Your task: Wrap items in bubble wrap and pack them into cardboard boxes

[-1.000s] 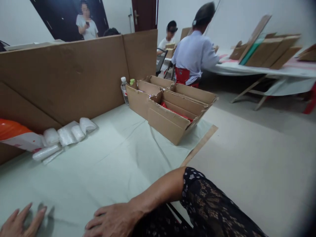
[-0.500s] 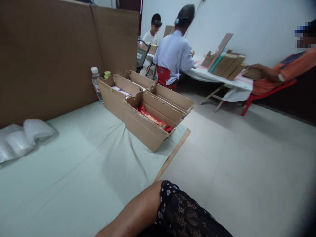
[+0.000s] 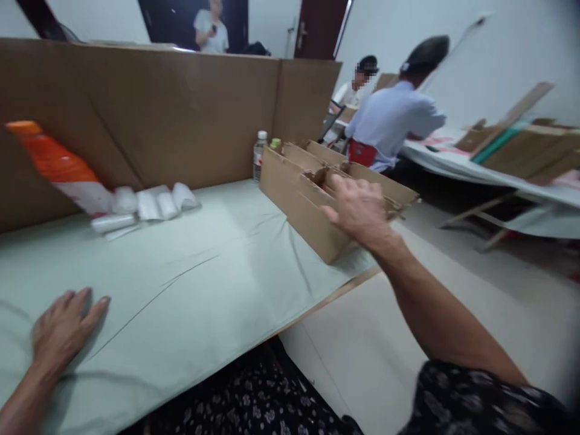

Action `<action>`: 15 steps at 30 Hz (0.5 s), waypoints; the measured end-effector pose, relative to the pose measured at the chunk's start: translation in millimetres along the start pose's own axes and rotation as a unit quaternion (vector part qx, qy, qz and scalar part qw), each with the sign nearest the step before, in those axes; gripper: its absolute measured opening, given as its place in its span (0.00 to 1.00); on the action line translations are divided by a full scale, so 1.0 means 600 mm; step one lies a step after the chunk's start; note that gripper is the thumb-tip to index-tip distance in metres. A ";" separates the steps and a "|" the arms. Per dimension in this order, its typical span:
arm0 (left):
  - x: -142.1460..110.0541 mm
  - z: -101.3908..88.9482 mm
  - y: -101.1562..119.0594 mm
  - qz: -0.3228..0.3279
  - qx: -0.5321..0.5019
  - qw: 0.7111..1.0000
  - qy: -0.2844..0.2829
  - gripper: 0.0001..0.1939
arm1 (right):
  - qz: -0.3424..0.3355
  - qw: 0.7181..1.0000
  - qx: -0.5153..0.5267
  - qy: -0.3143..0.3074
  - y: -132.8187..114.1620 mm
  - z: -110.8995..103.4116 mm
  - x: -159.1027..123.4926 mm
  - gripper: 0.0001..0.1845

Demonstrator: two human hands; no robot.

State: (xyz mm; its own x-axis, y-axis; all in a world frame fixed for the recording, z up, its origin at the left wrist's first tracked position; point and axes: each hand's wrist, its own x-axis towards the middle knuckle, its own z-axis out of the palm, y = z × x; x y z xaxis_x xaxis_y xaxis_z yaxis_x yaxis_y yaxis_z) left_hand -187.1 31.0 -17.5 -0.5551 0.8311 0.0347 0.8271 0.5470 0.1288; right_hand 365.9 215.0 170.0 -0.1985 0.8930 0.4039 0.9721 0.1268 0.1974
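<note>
My left hand (image 3: pixel 67 326) lies palm down on the pale green tablecloth (image 3: pixel 217 302), its fingers spread and nothing in them. Over the near compartment of a divided cardboard box (image 3: pixel 312 220) reaches my right hand (image 3: pixel 360 208), thumb apart from the fingers. No held thing shows in it. Whether its fingertips touch the box cannot be made out. The hand hides most of that compartment, where only a trace of red shows. The box stands at the table's right end.
Rolled clear bubble wrap (image 3: pixel 158 202) lies along a tall cardboard screen (image 3: pixel 203 115). Beside it an orange-topped bottle (image 3: pixel 58 163) leans. A clear water bottle (image 3: pixel 260 157) stands behind the box. Several people sit or stand beyond, some at another table (image 3: pixel 512 175).
My view has swung left, so the box sits further right. My right hand has come over its near compartment. My left hand and the orange-topped bottle have come into view.
</note>
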 end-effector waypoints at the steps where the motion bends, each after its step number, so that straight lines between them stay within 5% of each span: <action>1: 0.001 0.005 -0.006 0.003 0.005 1.000 0.001 0.24 | 0.037 0.997 -0.025 -0.055 0.015 -0.003 0.007 0.26; 3: 0.003 0.010 -0.011 0.022 -0.001 1.000 0.008 0.27 | 0.057 0.987 -0.018 -0.152 0.029 -0.009 0.010 0.17; 5: 0.003 0.012 -0.012 0.036 -0.026 0.999 0.024 0.28 | 0.037 0.982 0.006 -0.186 0.025 -0.018 -0.001 0.14; 9: 0.001 0.021 -0.018 0.043 -0.068 0.995 0.051 0.28 | -0.031 0.984 0.013 -0.175 -0.015 -0.059 -0.056 0.07; 15: 0.000 0.029 -0.026 0.023 -0.140 0.987 0.080 0.24 | -0.287 0.946 0.120 -0.094 -0.123 -0.116 -0.120 0.09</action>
State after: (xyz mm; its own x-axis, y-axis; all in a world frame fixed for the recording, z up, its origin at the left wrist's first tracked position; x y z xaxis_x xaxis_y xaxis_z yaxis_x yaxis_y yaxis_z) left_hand -198.1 24.1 -36.6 -0.5433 0.8153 0.2001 0.8073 0.4421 0.3908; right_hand 299.9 111.1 188.7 -0.6986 0.7050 0.1220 0.7155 0.6885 0.1186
